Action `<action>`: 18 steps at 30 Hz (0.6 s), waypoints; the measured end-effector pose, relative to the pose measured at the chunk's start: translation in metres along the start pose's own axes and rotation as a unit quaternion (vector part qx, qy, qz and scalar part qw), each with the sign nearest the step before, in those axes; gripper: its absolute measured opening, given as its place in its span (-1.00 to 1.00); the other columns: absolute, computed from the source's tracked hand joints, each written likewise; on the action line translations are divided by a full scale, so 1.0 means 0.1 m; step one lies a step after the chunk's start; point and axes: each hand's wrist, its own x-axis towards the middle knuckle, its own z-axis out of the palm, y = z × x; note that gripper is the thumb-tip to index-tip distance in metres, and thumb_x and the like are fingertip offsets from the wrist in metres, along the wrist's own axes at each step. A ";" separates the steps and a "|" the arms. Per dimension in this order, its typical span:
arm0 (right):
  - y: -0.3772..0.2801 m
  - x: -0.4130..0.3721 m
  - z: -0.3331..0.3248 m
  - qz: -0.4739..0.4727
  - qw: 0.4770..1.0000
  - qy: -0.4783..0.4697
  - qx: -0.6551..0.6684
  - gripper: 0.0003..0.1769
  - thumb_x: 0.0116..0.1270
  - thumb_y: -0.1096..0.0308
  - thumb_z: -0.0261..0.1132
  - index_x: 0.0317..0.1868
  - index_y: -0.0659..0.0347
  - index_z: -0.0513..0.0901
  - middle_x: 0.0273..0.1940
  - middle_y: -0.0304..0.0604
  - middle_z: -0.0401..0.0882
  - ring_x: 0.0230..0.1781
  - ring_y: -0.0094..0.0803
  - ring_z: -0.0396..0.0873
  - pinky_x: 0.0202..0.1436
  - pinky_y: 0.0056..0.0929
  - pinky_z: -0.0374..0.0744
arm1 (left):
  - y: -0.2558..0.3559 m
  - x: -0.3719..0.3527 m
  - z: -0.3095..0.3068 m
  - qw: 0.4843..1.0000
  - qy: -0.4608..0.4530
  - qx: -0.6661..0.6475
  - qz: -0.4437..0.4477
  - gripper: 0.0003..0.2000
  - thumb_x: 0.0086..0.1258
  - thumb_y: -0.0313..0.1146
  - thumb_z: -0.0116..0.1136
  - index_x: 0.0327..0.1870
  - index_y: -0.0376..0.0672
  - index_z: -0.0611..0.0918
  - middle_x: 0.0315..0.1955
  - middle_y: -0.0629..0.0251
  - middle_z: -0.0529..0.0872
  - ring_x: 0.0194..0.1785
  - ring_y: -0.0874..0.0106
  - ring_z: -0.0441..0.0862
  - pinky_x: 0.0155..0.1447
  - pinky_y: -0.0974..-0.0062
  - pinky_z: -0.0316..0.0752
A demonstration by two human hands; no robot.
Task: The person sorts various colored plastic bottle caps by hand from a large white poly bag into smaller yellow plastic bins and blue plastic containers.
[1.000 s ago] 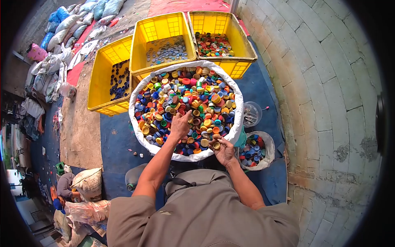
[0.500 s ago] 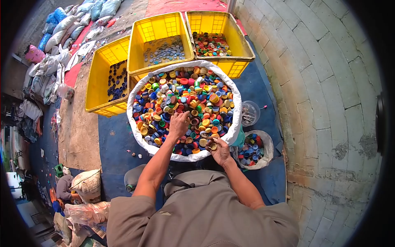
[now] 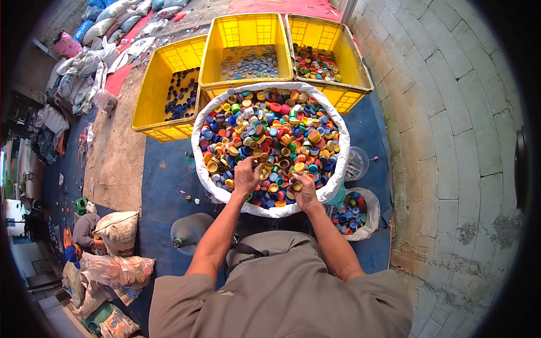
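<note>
A wide sack with a white rolled rim (image 3: 198, 147) stands before me, full of mixed coloured plastic bottle caps (image 3: 270, 132). My left hand (image 3: 246, 177) is low over the left half of the pile, fingers curled closed. What they hold, if anything, I cannot make out; a yellow cap lies right beside the thumb. Over the near right part of the pile, my right hand (image 3: 305, 192) pinches a gold-yellow bottle cap (image 3: 297, 186), its hollow side facing up.
Behind the sack stand three yellow crates: dark blue caps in the left crate (image 3: 147, 84), pale ones in the middle crate (image 3: 211, 53), red and mixed ones in the right crate (image 3: 360, 70). To the right are a clear tub (image 3: 357, 163), a smaller cap sack (image 3: 370, 211) and a block wall (image 3: 451, 141).
The view has turned, so the scene sits further right. My left hand has drawn back nearer me over the caps. The right hand has moved inward from the rim, still holding its cap.
</note>
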 end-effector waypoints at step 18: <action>0.18 -0.19 -0.01 0.049 0.997 -0.003 -0.064 -0.78 0.22 0.42 0.19 -0.10 0.19 0.49 -0.36 -0.26 0.52 -0.42 -0.52 0.52 -0.33 -0.52 0.53 | -0.05 -0.17 0.40 0.987 -0.038 0.064 -0.142 -0.56 0.04 -0.15 0.40 -0.05 -0.11 0.62 -0.37 0.13 0.69 -0.21 0.21 0.61 -0.10 0.26 0.36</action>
